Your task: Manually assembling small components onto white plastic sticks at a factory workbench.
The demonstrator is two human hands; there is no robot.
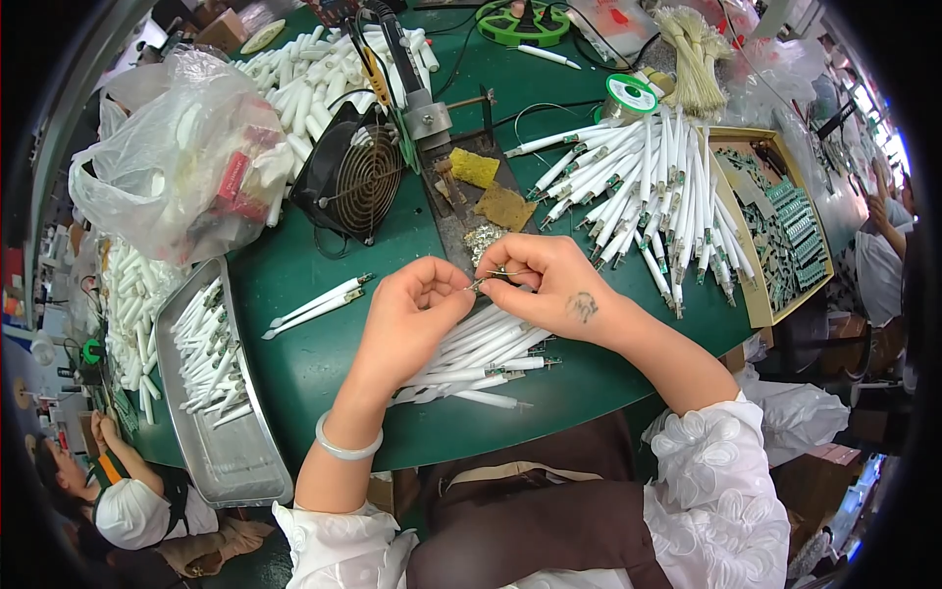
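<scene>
A thin wire-like part [478,286] sits right at the fingertips, pinched where the two hands meet; its exact shape is too small to tell. The left hand [407,319] has thumb and index finger pressed together on it, the other fingers curled in. The right hand [559,280] pinches it just as tightly from the other side, with a dark strand crossing its fingers.

Directly below the grip, white tubes [481,348] with small circuit boards at their ends lie on the green table [324,393]. Left of it are two similar white sticks [319,309], then a metal tray [240,481] of more. Just beyond it are a brown sponge [504,207] and a yellow sponge [474,168].

Farther off to the right, a solder wire spool [631,95] wears a green-and-white label. Beyond the grip to the left, a red carton [234,177] with pale print shows through a plastic bag [137,177].
</scene>
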